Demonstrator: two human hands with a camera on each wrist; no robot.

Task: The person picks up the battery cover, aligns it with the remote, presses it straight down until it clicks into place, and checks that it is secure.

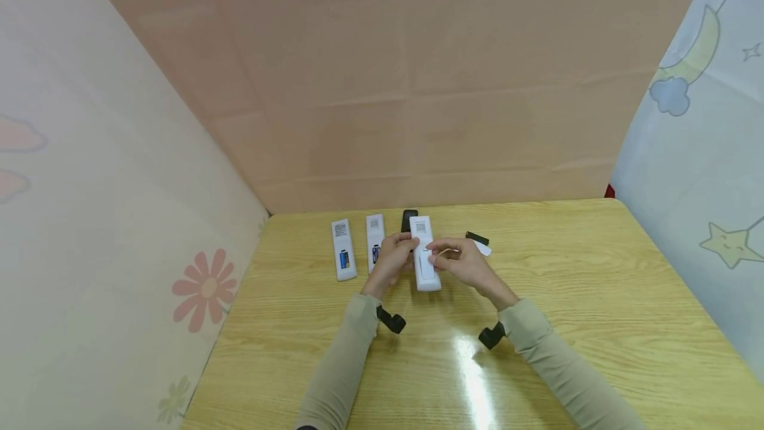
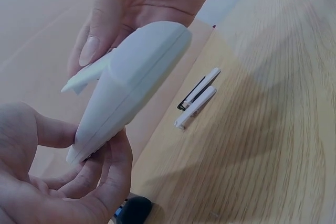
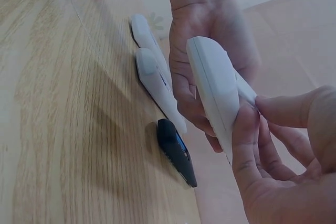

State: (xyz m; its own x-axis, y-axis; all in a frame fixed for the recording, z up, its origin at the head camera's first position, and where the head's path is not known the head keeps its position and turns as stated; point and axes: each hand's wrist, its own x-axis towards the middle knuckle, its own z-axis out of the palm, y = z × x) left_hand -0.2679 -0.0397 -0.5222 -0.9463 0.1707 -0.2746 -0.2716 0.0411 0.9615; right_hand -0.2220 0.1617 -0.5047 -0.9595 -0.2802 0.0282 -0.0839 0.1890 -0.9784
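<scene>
My left hand [image 1: 394, 259] grips a white remote control [image 1: 420, 234] by its side, back face up, above the table. In the left wrist view the thumb lies on one face of the remote [image 2: 131, 72] and the fingers curl under the other. My right hand [image 1: 467, 264] pinches the white battery cover [image 1: 427, 265] at the lower half of the remote's back. The cover [image 3: 244, 88] stands tilted out from the remote's back in the right wrist view. The inside of the battery compartment is hidden.
Two white remotes, one at the far left [image 1: 342, 244] and one beside my left hand [image 1: 375, 225], lie with batteries showing. A black remote [image 1: 409, 216] lies behind the held one. Right of my hands are a black cover [image 1: 477, 238] and a white cover [image 1: 485, 249] on the wooden table [image 1: 585, 297].
</scene>
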